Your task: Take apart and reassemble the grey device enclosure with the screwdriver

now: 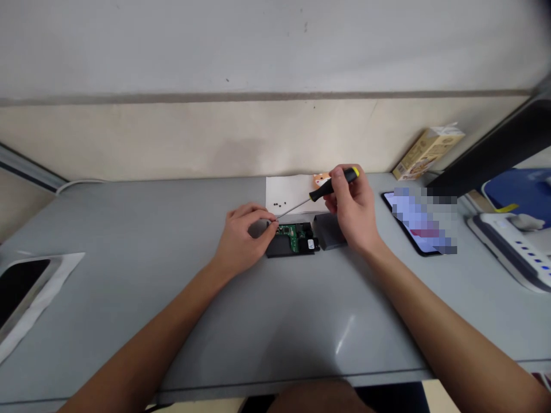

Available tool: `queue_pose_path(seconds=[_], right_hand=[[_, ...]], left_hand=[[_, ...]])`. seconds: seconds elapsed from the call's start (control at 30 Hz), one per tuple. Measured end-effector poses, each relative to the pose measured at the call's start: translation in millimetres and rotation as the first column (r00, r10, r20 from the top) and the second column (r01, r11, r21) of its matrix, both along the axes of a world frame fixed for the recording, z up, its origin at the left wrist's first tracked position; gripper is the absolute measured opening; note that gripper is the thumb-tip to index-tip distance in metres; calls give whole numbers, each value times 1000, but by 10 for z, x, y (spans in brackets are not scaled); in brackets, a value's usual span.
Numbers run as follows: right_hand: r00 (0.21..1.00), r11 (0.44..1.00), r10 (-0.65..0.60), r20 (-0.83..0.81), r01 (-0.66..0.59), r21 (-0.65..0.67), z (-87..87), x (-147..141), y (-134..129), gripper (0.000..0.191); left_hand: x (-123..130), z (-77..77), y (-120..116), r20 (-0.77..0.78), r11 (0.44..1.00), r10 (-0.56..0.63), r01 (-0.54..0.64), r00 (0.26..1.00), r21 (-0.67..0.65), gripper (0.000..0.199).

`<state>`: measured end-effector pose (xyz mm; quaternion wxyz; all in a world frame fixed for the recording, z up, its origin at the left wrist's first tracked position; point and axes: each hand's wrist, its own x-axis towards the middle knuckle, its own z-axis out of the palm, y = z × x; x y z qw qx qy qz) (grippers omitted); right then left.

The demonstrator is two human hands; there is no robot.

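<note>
Fingers of your right hand pinch the screwdriver handle, tip by the circuit board; left fingers brace it, mid-desk near the back edge. Keep the shaft steady.

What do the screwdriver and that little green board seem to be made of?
The screwdriver seems to have a glossy moulded plastic handle, black with a yellow end, and a thin steel shaft with a metallic shine. The circuit board looks like coated fibreglass, judging by its green finish, though it appears too small to be sure.

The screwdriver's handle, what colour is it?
The handle is black with a yellow end, in the head view.
</note>
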<state>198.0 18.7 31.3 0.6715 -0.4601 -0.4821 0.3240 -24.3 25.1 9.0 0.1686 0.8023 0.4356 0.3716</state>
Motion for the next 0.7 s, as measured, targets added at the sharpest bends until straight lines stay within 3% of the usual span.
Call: queue_pose_path(seconds=[0.47,0.7], right_hand=[[999,999,31,28,-30,-23,-24,-16,-18,31],[986,997,78,148,-77,-11,-59,-40,-50,29]], left_hand=[[-8,-14,2,-37,1000,3,-3,999,0,7],[-37,15,18,-37,994,52,-55,998,-93,21]])
